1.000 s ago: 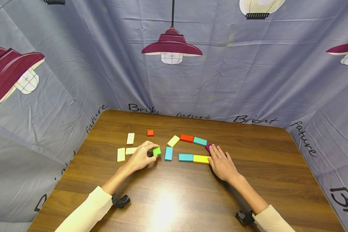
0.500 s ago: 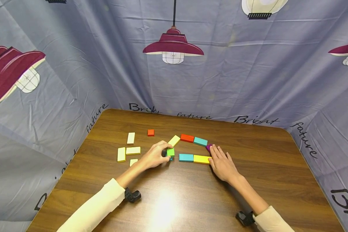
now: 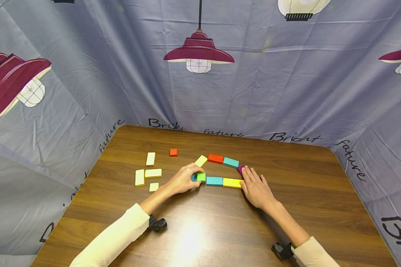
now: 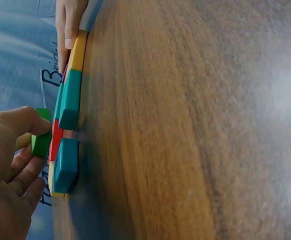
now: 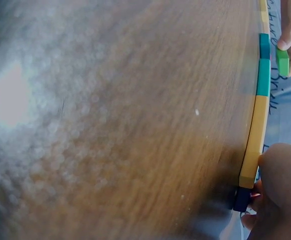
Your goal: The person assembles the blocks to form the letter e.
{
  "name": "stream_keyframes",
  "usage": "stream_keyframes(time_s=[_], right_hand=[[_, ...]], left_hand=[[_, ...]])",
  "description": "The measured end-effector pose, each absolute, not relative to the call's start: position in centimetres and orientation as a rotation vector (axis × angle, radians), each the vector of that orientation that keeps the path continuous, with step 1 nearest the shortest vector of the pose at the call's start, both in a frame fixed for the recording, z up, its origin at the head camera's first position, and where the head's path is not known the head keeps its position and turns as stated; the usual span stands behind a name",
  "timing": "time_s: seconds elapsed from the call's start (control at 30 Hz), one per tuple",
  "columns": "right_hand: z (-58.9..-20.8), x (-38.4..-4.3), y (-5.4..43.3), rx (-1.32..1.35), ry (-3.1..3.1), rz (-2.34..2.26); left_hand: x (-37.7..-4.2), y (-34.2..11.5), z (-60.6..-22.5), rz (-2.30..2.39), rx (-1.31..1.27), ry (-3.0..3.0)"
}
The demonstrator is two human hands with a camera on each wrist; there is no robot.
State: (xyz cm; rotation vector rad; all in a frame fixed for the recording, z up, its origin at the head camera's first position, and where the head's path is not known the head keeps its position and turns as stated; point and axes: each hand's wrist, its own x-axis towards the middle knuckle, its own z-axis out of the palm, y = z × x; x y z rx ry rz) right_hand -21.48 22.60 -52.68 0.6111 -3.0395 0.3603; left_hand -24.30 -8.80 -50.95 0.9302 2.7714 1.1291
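My left hand (image 3: pixel 184 178) pinches a small green block (image 3: pixel 201 177) between thumb and fingers. In the left wrist view the green block (image 4: pixel 41 132) is held clear of the table, close over two blue blocks with a gap between them. One blue block (image 3: pixel 194 178) lies mostly hidden under that hand; the other blue block (image 3: pixel 214 181) adjoins a yellow block (image 3: pixel 232 183). My right hand (image 3: pixel 258 191) lies with extended fingers, its thumb at the yellow block's end and its fingertips at a purple block (image 3: pixel 240 169). A dark block (image 5: pixel 242 199) shows beside the right hand in its wrist view.
A pale yellow block (image 3: pixel 201 161), a red block (image 3: pixel 215 158) and a teal block (image 3: pixel 231 162) form the row's far side. Several loose cream blocks (image 3: pixel 153 173) and a small red block (image 3: pixel 173 152) lie left on the wooden table (image 3: pixel 307 178). A printed curtain (image 3: pixel 254 92) stands behind.
My left hand has carried the green block rightward, from left of the blue block to over the gap beside it. A small cream block has come into view behind it. The right hand stays put.
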Motion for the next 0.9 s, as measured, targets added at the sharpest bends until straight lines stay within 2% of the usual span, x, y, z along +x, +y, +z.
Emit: stream_keyframes(time_s=[0.9], right_hand=[[-52.60,-21.49,22.60,0.615,-3.042,0.369]], left_hand=[[-24.31,-8.32,-51.52,0.991,1.019,2.808]])
